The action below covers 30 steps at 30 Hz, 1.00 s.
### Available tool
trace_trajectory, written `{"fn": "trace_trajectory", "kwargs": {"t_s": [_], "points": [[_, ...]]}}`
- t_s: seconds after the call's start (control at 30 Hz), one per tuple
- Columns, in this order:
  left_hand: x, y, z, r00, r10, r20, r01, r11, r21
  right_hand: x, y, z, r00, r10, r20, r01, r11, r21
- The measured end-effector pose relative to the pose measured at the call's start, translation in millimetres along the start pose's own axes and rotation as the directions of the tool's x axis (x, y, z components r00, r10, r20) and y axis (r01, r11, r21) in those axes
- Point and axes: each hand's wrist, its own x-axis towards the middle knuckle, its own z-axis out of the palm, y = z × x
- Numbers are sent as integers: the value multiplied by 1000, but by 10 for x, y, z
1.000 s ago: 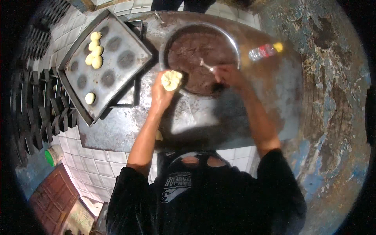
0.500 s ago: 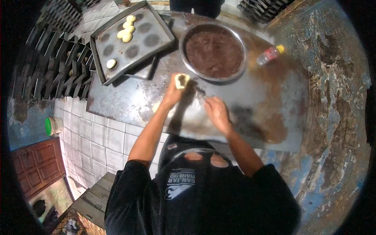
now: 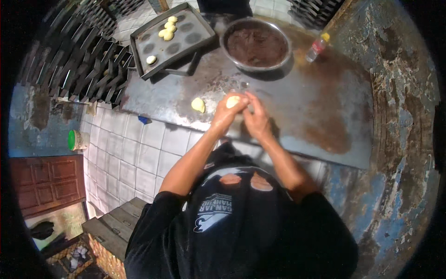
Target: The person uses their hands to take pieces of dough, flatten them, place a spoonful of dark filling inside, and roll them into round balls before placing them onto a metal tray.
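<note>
Held in my left hand (image 3: pixel 224 114), above the table's near side, is a piece of pale yellow dough (image 3: pixel 233 102). My right hand (image 3: pixel 257 122) meets it from the right, its fingertips closed on the dough's edge. Whether the right hand also has a tool in it is hidden. Another lump of dough (image 3: pixel 198 105) lies on the metal tabletop (image 3: pixel 297 104), left of my hands. Beyond them stands a wide metal bowl (image 3: pixel 253 69) of dark brown crumbly filling (image 3: pixel 256 46).
At the far left, a dark baking tray (image 3: pixel 180 59) carries several dough balls (image 3: pixel 168 29) and a single ball (image 3: pixel 151 60) near its corner. A yellow-capped bottle (image 3: pixel 318 46) stands at the far right. Dark racks (image 3: pixel 81 63) line the left; a worn wall (image 3: pixel 399 116) borders the right.
My hands have come together; the right has moved onto the dough. The dough's open hollow with dark filling no longer shows. The lump on the table is now uncovered, and the view has shifted.
</note>
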Motion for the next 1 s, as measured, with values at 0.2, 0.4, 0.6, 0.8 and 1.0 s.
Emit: {"fn": "trace_trajectory", "kwargs": {"t_s": [0.2,0.4,0.6,0.8,1.0], "points": [[-242,203,-342,888,460,11,-357,671,650,41,9,443,888,301,349,-438,316,841],[-315,343,-1095,966,176,187,-252,791,557,479,-509,608,726,-444,525,442,886,139],[58,734,-1617,978,-146,-148,116,974,-197,842,-506,1670,934,-318,163,284,937,201],[633,728,-2464,921,163,-353,-184,982,-29,1506,-881,2736,608,400,686,-790,398,467],[1131,947,-3592,760,-26,-650,-153,964,-217,3244,-688,4166,493,324,808,-436,895,-93]]}}
